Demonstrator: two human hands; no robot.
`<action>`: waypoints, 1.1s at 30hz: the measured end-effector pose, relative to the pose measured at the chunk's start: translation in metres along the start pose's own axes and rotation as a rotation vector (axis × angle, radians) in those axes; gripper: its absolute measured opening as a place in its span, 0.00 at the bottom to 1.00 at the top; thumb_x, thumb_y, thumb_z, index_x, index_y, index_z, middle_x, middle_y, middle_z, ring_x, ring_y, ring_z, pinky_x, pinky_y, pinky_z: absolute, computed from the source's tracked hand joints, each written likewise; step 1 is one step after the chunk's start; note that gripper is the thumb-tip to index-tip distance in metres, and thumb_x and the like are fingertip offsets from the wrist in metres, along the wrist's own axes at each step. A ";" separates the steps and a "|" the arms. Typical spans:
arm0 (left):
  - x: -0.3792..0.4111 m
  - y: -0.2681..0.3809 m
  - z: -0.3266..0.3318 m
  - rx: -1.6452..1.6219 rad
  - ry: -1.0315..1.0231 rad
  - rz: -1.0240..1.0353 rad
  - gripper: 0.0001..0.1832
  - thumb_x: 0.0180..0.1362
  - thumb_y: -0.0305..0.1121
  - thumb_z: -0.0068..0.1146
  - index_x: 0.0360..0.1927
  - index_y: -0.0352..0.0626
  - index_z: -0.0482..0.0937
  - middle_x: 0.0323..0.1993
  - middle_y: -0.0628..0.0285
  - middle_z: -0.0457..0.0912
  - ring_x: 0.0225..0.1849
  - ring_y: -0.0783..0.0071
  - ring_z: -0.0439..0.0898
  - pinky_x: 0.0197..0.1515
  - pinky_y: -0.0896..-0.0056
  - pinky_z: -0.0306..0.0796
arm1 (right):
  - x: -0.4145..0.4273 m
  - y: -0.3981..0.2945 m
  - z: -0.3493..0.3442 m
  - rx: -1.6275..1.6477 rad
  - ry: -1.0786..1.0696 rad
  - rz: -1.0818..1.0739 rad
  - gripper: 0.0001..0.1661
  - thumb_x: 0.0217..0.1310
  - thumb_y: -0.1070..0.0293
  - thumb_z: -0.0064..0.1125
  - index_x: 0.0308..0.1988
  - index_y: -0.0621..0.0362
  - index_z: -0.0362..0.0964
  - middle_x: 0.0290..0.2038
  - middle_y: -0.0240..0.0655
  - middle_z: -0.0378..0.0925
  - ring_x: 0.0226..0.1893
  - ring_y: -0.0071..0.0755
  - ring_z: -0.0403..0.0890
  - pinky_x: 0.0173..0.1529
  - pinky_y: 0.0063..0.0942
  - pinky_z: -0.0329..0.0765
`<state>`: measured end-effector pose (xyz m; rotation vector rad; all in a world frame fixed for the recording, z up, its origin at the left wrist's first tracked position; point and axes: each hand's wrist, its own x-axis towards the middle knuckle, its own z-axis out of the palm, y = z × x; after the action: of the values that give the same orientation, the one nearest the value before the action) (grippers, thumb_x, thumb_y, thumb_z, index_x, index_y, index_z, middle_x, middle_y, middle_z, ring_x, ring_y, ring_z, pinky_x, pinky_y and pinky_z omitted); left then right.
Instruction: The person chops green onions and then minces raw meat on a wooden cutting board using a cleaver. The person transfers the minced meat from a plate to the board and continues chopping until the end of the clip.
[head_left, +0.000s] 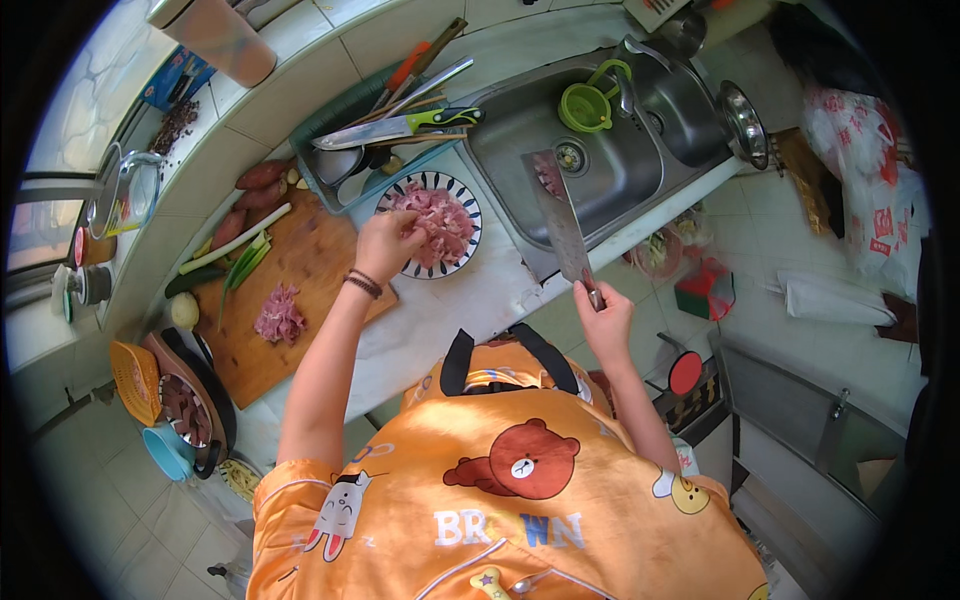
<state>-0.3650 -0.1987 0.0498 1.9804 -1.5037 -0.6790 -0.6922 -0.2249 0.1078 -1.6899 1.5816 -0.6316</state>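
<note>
My left hand (390, 244) is at the left edge of a patterned round plate (472, 225), its fingertips at the heap of chopped raw meat (439, 229). Whether it pinches a piece cannot be told. My right hand (604, 315) grips the handle of a cleaver (562, 229), whose blade reaches over the front of the sink, with bits of meat stuck near its far end. On the wooden cutting board (315, 232) lies a smaller pile of raw meat (280, 315), near green onion pieces (244, 262) and a long white stalk (232, 241).
Behind the plate, a green-blue basket (322, 187) holds a kitchen knife (397, 131) and other utensils. The double steel sink (502, 165) holds a green strainer (585, 107). Sweet potatoes (259, 199) line the board's back; a pan (221, 390) stands left of it.
</note>
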 end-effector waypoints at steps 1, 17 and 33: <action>-0.003 0.000 -0.004 -0.052 -0.013 -0.008 0.13 0.48 0.37 0.57 0.35 0.41 0.82 0.30 0.51 0.81 0.32 0.55 0.81 0.35 0.63 0.74 | 0.000 0.000 0.000 0.004 0.001 0.004 0.17 0.57 0.65 0.62 0.22 0.66 0.72 0.09 0.28 0.59 0.13 0.16 0.58 0.17 0.27 0.56; -0.010 -0.034 -0.007 -0.497 -0.123 -0.261 0.12 0.56 0.27 0.54 0.42 0.31 0.78 0.35 0.58 0.83 0.38 0.76 0.82 0.38 0.75 0.76 | 0.002 -0.006 0.003 0.025 0.005 0.002 0.14 0.58 0.65 0.61 0.26 0.66 0.76 0.09 0.25 0.59 0.12 0.14 0.57 0.17 0.25 0.54; -0.019 -0.007 0.038 0.270 0.154 0.244 0.14 0.50 0.32 0.58 0.42 0.46 0.76 0.34 0.57 0.78 0.33 0.57 0.79 0.31 0.60 0.74 | -0.001 -0.002 0.003 0.041 0.012 0.016 0.14 0.58 0.65 0.61 0.25 0.65 0.75 0.09 0.24 0.58 0.13 0.13 0.56 0.17 0.25 0.53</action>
<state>-0.3910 -0.1833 0.0194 1.9419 -1.7762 -0.2259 -0.6884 -0.2231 0.1076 -1.6453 1.5783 -0.6627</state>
